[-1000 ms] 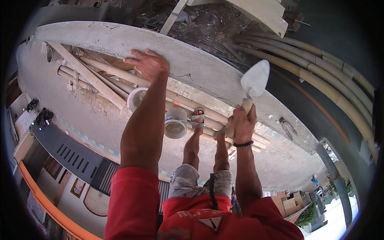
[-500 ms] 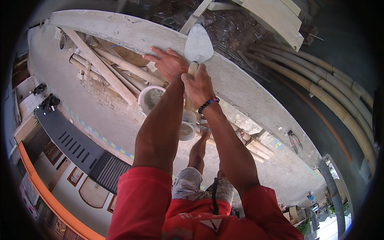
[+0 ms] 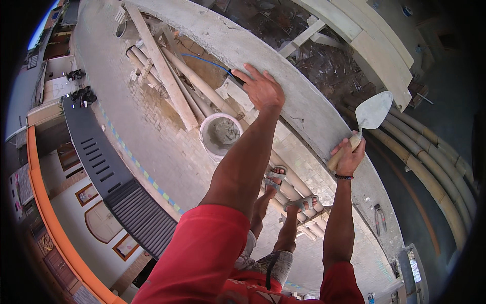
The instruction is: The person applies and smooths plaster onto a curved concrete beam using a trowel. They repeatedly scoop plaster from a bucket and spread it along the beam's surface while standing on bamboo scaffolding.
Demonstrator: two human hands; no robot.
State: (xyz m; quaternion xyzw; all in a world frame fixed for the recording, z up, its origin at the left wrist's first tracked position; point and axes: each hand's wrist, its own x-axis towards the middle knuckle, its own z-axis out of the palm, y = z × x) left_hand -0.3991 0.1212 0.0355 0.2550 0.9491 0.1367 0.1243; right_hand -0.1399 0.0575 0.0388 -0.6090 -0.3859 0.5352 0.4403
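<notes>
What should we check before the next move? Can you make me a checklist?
1. Right grip closed around the handle of the trowel: ok.
2. Left grip resting on the concrete ledge: ok, it looks flat there.
3. Grey mix in the white-rimmed bucket: ok.
4. Loose tools off the ledge: not ok, pliers lie on it.
5. Sandals on the bamboo poles: ok.
6. Those poles tied firmly: cannot tell.
</notes>
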